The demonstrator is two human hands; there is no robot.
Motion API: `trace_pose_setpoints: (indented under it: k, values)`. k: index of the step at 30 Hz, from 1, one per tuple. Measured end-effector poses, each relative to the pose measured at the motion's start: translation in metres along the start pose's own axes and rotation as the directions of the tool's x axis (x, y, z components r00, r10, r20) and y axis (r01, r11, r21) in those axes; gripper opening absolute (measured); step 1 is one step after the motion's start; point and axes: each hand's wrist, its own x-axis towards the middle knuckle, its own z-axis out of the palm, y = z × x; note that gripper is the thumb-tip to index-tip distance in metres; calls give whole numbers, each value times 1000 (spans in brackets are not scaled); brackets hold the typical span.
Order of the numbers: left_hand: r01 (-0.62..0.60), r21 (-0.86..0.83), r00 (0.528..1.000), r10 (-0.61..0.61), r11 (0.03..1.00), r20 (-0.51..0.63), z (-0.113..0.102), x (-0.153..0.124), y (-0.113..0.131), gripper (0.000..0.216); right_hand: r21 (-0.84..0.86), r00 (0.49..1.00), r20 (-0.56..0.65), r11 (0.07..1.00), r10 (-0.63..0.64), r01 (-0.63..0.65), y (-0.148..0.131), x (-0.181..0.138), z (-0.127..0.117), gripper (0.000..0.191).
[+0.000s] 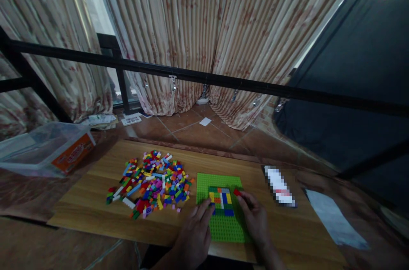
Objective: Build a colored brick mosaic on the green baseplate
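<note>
A green baseplate (220,228) lies on the wooden table (96,202) in front of me, with a small block of coloured bricks (221,199) built on its middle. My left hand (195,232) rests on the plate's left edge, its fingers stretched toward the built block. My right hand (254,215) sits at the plate's right side and pinches a small red brick (237,192) at the upper right corner of the block. A loose pile of coloured bricks (151,182) is spread on the table to the left.
A clear plastic box with an orange label (47,148) stands off the table at the far left. A blurred-out flat object (279,186) and a grey sheet (334,219) lie to the right. A black rail (204,77) and curtains stand behind the table.
</note>
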Motion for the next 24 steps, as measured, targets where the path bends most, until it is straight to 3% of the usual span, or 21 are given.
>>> trace_pose_setpoints:
  k: [8, 24]
  values:
    - [42, 113, 995, -51, 993, 82, 5, 21, 11, 69, -13, 1000, 10, 1000, -4, 4, -4, -2, -1, 34]
    - [98, 96, 963, -119, 991, 241, -3, 46, 19, 61, -42, 1000, 11, 999, 18, -17, 1, -2, -1, 37]
